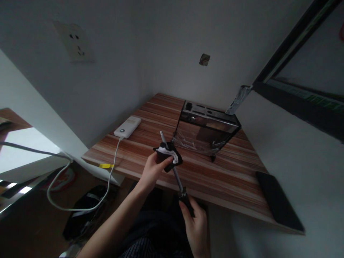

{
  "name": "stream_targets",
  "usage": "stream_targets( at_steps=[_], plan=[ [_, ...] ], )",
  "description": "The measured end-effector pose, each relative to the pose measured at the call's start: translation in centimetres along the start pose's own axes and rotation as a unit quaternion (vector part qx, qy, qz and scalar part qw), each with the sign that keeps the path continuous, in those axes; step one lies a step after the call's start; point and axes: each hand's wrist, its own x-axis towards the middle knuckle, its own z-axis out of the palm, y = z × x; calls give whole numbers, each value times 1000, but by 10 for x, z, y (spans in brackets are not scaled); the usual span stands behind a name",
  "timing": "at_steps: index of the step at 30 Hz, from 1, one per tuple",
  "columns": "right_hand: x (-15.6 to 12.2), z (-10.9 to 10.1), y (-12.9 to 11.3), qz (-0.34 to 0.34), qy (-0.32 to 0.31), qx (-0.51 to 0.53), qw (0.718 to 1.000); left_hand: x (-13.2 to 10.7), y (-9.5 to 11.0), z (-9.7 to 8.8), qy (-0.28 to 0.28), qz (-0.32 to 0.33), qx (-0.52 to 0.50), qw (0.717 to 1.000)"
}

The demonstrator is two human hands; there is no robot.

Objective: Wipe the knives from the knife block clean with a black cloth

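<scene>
My left hand (152,170) is closed on a black cloth with a white layer (167,164), thumb pressed on top. The cloth lies around or against a thin grey metal rod (176,177); the rod's far end sticks out beyond it. Fingers of my right hand (195,223) wrap round the black handle (186,201) at the rod's near end. I cannot tell what tool the rod belongs to. Both hands are over the front edge of the wooden table (228,179). Beyond them stands a black-framed box with clear panels (201,134).
At the table's left lies a white power bank (128,126) with a white cable (109,179) hanging over the edge. A dark flat slab (279,201) rests at the right edge. Walls close in behind and at the sides; a wall socket (73,42) is upper left.
</scene>
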Motion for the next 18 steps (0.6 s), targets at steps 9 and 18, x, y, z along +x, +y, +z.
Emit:
stream_targets(
  at_steps=[9, 18],
  plan=[
    [-2, -1, 4, -21, 2, -14, 1000, 26, 25, -6, 28, 68, -84, 994],
    [-6, -2, 7, -17, -11, -21, 1000, 39, 42, -8, 28, 92, -114, 989]
  ],
)
